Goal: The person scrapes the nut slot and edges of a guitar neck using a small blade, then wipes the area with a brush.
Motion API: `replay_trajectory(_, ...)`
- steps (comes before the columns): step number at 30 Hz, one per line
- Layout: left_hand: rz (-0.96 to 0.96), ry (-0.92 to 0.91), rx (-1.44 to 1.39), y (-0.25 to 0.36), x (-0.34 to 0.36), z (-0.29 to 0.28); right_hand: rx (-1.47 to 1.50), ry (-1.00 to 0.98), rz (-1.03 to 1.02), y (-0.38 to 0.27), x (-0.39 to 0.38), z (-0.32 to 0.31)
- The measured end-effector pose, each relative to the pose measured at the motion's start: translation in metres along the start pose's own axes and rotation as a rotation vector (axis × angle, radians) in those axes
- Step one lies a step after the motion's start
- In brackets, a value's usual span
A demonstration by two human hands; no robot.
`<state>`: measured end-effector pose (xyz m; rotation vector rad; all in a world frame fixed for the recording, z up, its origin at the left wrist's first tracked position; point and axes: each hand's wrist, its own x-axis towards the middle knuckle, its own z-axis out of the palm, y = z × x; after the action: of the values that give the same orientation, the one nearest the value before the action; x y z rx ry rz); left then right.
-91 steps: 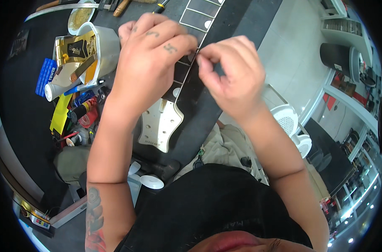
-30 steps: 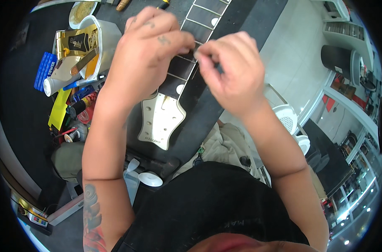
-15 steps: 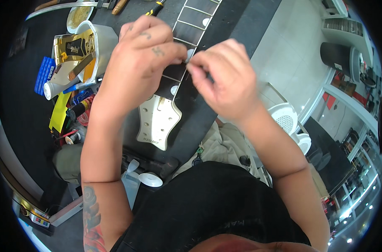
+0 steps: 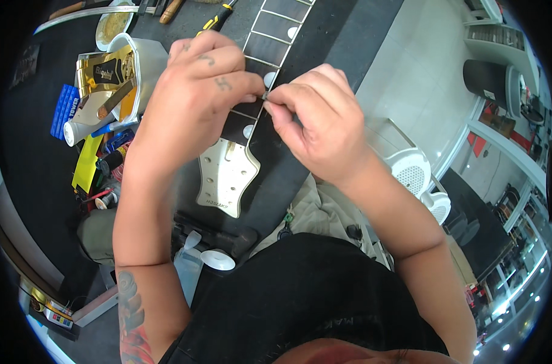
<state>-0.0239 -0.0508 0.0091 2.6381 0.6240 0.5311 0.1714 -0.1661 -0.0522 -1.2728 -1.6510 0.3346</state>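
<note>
A guitar neck (image 4: 270,42) with dark fretboard, frets and white inlays lies on the dark bench, its white headstock (image 4: 224,182) pointing toward me, tuner holes bare. My left hand (image 4: 197,103) is curled over the fretboard, index finger and thumb bunched at its right edge. My right hand (image 4: 321,121) pinches at that same edge, fingertips almost meeting the left's. A tiny dark bit between them is too small to name.
At left stand a clear tub (image 4: 148,73) of gold hardware, a bowl (image 4: 112,30), blue block (image 4: 63,109), yellow sheet (image 4: 88,161) and assorted tools. A yellow-black screwdriver (image 4: 218,17) lies beyond my left hand. A white stool (image 4: 409,173) stands at right.
Both hands have come down and leftward, a little nearer the headstock, still meeting at the fretboard's edge. The neck appears slightly further left in view.
</note>
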Motion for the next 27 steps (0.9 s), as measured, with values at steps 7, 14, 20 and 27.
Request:
replay_trajectory(7,0.009,0.136,0.08,-0.007,0.017,0.009,-0.057,0.078,-0.038,0.02,0.024,0.006)
replay_trajectory(14,-0.005,-0.002,0.009,-0.01,-0.003,-0.003,-0.021,0.006,-0.036,0.003,0.012,0.009)
replay_trajectory(20,0.0,0.129,0.036,-0.017,0.01,0.007,-0.113,0.059,-0.046,0.021,0.03,0.007)
replay_trajectory(27,0.003,0.055,-0.069,-0.018,-0.009,-0.001,-0.059,-0.003,-0.073,0.004,0.017,0.013)
